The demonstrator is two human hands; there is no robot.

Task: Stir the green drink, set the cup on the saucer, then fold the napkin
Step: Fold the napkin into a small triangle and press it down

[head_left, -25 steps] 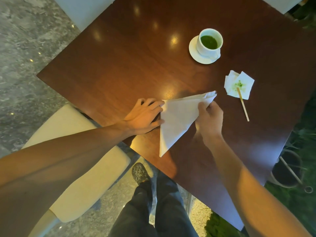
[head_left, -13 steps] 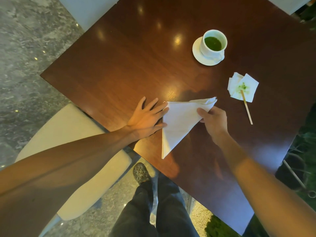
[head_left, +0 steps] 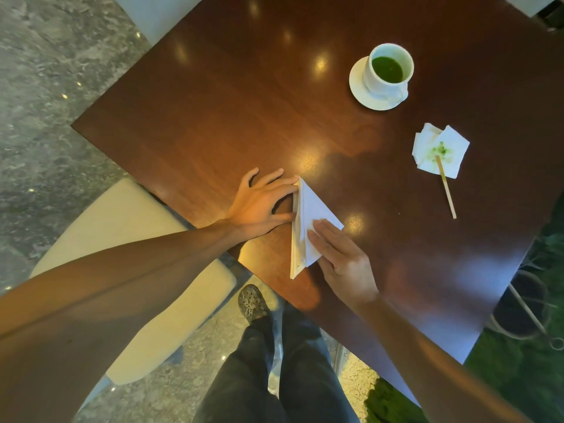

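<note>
Two hands press a white napkin, folded into a triangle, flat on a dark wooden table.

The napkin (head_left: 308,221) lies near the table's (head_left: 213,96) near edge. The left hand (head_left: 259,203), fingers spread and straight, touches the napkin's left folded edge with its fingertips. The right hand (head_left: 338,257) lies flat and open on the napkin's right side, palm down. Far right, the white cup (head_left: 389,71) of green drink already stands on its saucer (head_left: 357,87). Between cup and hands, to the right, a wooden stir stick (head_left: 447,190) rests with its tip on a small green-stained paper (head_left: 439,151). Judging from this, only the folding is left. The layers along the left edge look loosely stacked; if either hand lifts or slides unevenly, they could spring open or shift, leaving a crooked crease.
</note>
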